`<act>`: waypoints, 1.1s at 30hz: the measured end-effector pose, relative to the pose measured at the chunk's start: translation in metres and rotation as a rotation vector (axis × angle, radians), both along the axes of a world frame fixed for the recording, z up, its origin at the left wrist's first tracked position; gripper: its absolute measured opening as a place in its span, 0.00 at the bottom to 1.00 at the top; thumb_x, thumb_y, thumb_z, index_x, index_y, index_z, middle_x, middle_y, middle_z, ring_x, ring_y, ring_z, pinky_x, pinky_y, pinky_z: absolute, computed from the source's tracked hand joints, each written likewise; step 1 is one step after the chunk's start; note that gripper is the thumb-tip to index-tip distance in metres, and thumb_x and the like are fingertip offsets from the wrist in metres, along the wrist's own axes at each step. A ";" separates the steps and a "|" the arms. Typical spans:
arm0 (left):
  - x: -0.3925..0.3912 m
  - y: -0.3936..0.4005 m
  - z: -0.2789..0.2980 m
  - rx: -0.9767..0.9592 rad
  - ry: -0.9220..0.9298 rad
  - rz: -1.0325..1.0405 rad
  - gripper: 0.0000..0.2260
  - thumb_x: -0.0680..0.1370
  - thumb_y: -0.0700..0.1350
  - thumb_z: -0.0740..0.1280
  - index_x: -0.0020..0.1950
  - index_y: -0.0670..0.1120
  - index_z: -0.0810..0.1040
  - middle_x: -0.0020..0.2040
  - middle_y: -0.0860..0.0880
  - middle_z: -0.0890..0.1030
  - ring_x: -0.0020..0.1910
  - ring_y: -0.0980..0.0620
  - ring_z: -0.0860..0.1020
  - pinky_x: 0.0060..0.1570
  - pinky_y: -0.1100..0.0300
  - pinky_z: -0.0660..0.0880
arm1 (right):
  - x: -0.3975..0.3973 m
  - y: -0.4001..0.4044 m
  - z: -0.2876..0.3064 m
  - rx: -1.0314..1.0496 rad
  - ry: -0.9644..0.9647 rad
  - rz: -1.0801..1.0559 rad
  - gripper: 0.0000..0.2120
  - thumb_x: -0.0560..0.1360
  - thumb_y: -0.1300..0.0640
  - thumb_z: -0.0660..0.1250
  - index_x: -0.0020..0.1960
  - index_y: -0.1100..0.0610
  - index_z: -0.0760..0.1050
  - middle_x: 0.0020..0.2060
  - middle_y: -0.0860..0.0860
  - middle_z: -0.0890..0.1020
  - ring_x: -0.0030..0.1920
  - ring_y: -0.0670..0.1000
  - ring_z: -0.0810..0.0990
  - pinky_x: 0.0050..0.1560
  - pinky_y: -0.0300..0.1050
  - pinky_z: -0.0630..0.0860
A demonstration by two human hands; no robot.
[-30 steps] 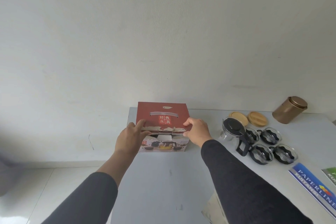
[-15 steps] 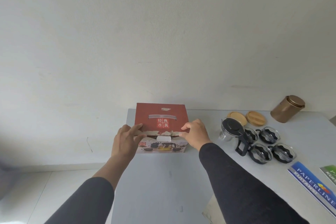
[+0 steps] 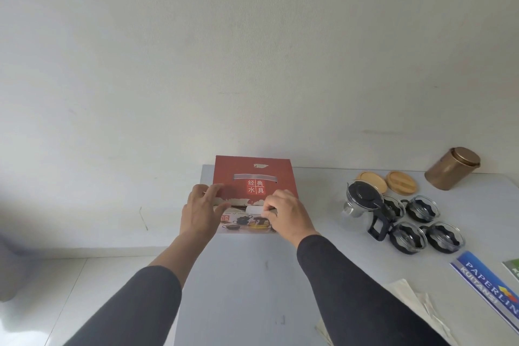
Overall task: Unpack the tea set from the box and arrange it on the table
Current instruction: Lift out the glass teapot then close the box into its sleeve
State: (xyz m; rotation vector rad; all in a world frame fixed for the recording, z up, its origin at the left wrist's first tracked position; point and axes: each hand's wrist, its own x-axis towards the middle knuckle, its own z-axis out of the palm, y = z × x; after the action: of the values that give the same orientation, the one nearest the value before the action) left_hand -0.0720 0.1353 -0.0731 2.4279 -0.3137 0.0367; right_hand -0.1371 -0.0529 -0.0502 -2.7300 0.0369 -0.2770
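The table [image 3: 252, 289] held 1 red box [image 3: 254, 177], 1 glass teapot [image 3: 361, 205], 4 glass cups [image 3: 422, 208] with black holders, 2 round wooden lids [image 3: 401, 182], 1 bronze canister [image 3: 452, 167] and 1 blue booklet [image 3: 488, 284]. 2 hands were present: the left hand [image 3: 199, 213] and the right hand [image 3: 286, 212].

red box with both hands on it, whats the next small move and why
Probably lift the white tab that the right hand pinches at the red box front edge, to free the lid. The left hand rests open on the left corner, steadying it, and the lid looks closed.
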 end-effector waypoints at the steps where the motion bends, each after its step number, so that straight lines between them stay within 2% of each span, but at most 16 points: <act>1: 0.000 -0.001 0.001 0.001 0.001 0.000 0.18 0.77 0.50 0.66 0.67 0.53 0.72 0.60 0.48 0.71 0.60 0.49 0.73 0.55 0.53 0.74 | 0.001 0.000 0.000 -0.005 -0.002 -0.003 0.05 0.73 0.60 0.69 0.39 0.59 0.77 0.38 0.50 0.76 0.43 0.50 0.70 0.41 0.41 0.67; 4: -0.001 -0.003 0.002 0.006 0.011 0.009 0.16 0.77 0.50 0.65 0.65 0.54 0.74 0.59 0.49 0.70 0.57 0.49 0.74 0.54 0.53 0.74 | 0.005 0.001 0.001 -0.020 -0.015 0.003 0.01 0.73 0.60 0.69 0.44 0.58 0.78 0.39 0.49 0.74 0.44 0.49 0.69 0.42 0.41 0.66; 7: -0.001 -0.005 0.001 0.030 0.015 0.025 0.15 0.78 0.51 0.64 0.65 0.53 0.75 0.60 0.49 0.70 0.55 0.49 0.75 0.54 0.54 0.74 | 0.005 0.000 -0.002 -0.047 -0.034 0.043 0.06 0.73 0.61 0.69 0.49 0.58 0.81 0.43 0.52 0.79 0.46 0.52 0.72 0.44 0.44 0.71; 10: -0.002 -0.006 0.000 0.028 0.018 0.036 0.15 0.78 0.51 0.64 0.65 0.53 0.75 0.61 0.49 0.69 0.55 0.50 0.75 0.55 0.54 0.73 | 0.004 -0.004 -0.008 -0.071 -0.078 0.076 0.03 0.68 0.64 0.73 0.41 0.58 0.82 0.35 0.53 0.80 0.39 0.56 0.74 0.35 0.48 0.75; 13: -0.001 -0.007 -0.002 0.021 0.012 0.044 0.15 0.78 0.51 0.64 0.64 0.53 0.76 0.61 0.49 0.69 0.54 0.49 0.76 0.54 0.54 0.74 | 0.006 -0.005 -0.012 -0.163 -0.121 0.108 0.08 0.62 0.67 0.76 0.30 0.58 0.79 0.27 0.50 0.77 0.31 0.54 0.74 0.24 0.43 0.73; 17: 0.003 -0.009 -0.002 0.010 0.008 0.051 0.14 0.78 0.50 0.64 0.64 0.52 0.77 0.60 0.49 0.69 0.54 0.49 0.76 0.54 0.54 0.73 | 0.008 -0.005 -0.011 -0.250 -0.131 0.102 0.12 0.58 0.67 0.78 0.26 0.56 0.76 0.25 0.48 0.75 0.29 0.52 0.72 0.23 0.35 0.64; 20: 0.006 -0.012 -0.002 0.023 0.003 0.053 0.14 0.78 0.50 0.65 0.64 0.52 0.77 0.60 0.49 0.70 0.52 0.49 0.76 0.54 0.53 0.73 | 0.014 -0.006 -0.012 -0.259 -0.151 0.071 0.12 0.58 0.66 0.78 0.27 0.56 0.75 0.24 0.48 0.73 0.28 0.50 0.70 0.23 0.34 0.59; 22: 0.009 -0.014 -0.002 0.027 0.009 0.060 0.14 0.78 0.50 0.65 0.64 0.53 0.77 0.60 0.49 0.70 0.52 0.49 0.76 0.54 0.53 0.73 | 0.019 -0.005 -0.009 -0.188 -0.144 0.047 0.13 0.60 0.67 0.77 0.29 0.57 0.74 0.26 0.48 0.73 0.29 0.49 0.66 0.25 0.35 0.60; 24: 0.012 -0.017 -0.002 0.044 0.017 0.066 0.14 0.78 0.50 0.64 0.63 0.53 0.77 0.60 0.50 0.70 0.51 0.49 0.76 0.54 0.54 0.72 | 0.024 -0.009 -0.007 -0.057 -0.128 -0.005 0.13 0.65 0.67 0.74 0.33 0.57 0.72 0.30 0.49 0.72 0.31 0.49 0.67 0.28 0.39 0.64; 26: 0.016 -0.020 -0.002 0.076 0.009 0.072 0.14 0.78 0.51 0.64 0.63 0.54 0.76 0.60 0.50 0.70 0.52 0.50 0.76 0.53 0.54 0.72 | 0.031 -0.014 0.000 0.038 -0.023 -0.058 0.08 0.70 0.63 0.71 0.44 0.57 0.72 0.39 0.49 0.72 0.36 0.51 0.71 0.36 0.42 0.67; 29: 0.024 -0.026 -0.001 0.081 0.011 0.108 0.14 0.78 0.51 0.64 0.63 0.55 0.76 0.60 0.50 0.70 0.56 0.50 0.75 0.55 0.53 0.71 | 0.043 -0.022 0.004 -0.084 0.040 -0.156 0.17 0.73 0.52 0.70 0.59 0.52 0.72 0.51 0.51 0.73 0.50 0.52 0.72 0.43 0.44 0.70; 31: 0.030 -0.032 -0.002 0.078 0.014 0.144 0.14 0.78 0.51 0.64 0.63 0.55 0.76 0.60 0.50 0.70 0.58 0.50 0.74 0.55 0.53 0.71 | 0.052 -0.025 0.003 -0.144 0.102 -0.194 0.19 0.74 0.47 0.67 0.64 0.48 0.71 0.62 0.51 0.70 0.62 0.55 0.67 0.53 0.49 0.70; 33: 0.037 -0.039 -0.001 0.079 0.019 0.170 0.13 0.78 0.50 0.63 0.63 0.55 0.76 0.61 0.50 0.70 0.58 0.49 0.74 0.54 0.52 0.71 | 0.059 -0.029 -0.003 -0.123 0.217 -0.173 0.24 0.76 0.46 0.65 0.70 0.45 0.66 0.72 0.52 0.63 0.72 0.58 0.57 0.63 0.56 0.67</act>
State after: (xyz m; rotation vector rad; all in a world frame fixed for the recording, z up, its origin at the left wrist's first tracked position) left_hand -0.0346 0.0960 -0.0738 2.5259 -0.1015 0.0771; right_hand -0.0782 -0.0823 -0.0536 -2.8717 0.3277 -0.0298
